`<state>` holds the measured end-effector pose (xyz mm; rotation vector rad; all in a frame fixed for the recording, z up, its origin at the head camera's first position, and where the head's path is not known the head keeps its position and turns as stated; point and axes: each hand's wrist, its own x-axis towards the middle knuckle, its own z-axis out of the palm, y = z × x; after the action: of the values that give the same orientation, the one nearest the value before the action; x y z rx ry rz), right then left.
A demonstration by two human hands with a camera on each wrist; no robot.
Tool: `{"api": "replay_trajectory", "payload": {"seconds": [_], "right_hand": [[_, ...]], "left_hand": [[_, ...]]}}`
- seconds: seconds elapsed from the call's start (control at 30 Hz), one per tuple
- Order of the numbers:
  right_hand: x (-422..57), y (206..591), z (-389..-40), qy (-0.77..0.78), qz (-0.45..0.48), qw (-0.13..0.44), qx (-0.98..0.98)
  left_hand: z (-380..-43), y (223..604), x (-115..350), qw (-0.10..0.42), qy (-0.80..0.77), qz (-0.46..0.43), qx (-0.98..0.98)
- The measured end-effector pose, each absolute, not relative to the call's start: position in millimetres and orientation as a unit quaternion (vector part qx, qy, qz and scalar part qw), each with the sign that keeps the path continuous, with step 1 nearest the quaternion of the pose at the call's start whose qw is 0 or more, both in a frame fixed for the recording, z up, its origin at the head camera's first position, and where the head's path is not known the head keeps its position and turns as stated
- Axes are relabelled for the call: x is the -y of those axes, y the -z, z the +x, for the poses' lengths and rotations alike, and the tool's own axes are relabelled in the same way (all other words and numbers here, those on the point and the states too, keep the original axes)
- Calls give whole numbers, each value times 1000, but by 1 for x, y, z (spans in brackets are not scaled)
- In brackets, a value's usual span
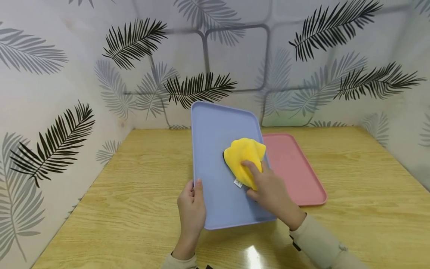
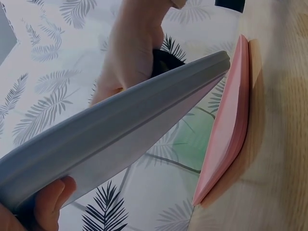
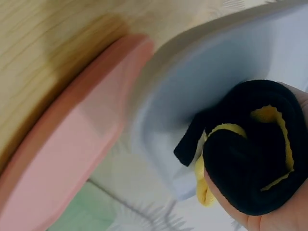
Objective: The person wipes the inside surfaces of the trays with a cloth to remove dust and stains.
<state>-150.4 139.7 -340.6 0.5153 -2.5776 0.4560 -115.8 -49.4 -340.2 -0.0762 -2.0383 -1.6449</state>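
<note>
A blue tray (image 1: 218,149) is tilted up above the table, its inner face toward me. My left hand (image 1: 192,209) grips its left edge, thumb over the rim and fingers curled beneath, as the left wrist view also shows. Bunched in my right hand (image 1: 270,186) is a yellow cloth (image 1: 246,157) with a black underside (image 3: 255,149) and a small white label (image 1: 238,183). The cloth lies against the right part of the tray's inner face. My right index finger stretches over the yellow side, and in the right wrist view the cloth is folded into a roll in the palm.
A pink tray (image 1: 302,175) lies flat on the wooden table (image 1: 141,179), behind and right of the blue tray, which partly covers it. A wall covering with a leaf pattern (image 1: 201,89) rises beyond the table's back edge and at both sides.
</note>
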Motion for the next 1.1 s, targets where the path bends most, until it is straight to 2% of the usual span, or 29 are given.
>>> {"api": "replay_trajectory", "payload": {"seconds": [0.27,0.6,0.87,1.1], "right_hand": [[-156,348,-158,-162,153,229,948],[-149,347,-157,-167,157,231,946],[-130,340,-151,-180,190,239,935],[-107,333,-142,-182,254,274,910]], "left_hand": [[-117,341,51,257,603,-29,754],[-118,342,51,259,600,-27,756],[-118,342,47,259,601,-27,756],[-118,343,46,249,614,-26,748]]}}
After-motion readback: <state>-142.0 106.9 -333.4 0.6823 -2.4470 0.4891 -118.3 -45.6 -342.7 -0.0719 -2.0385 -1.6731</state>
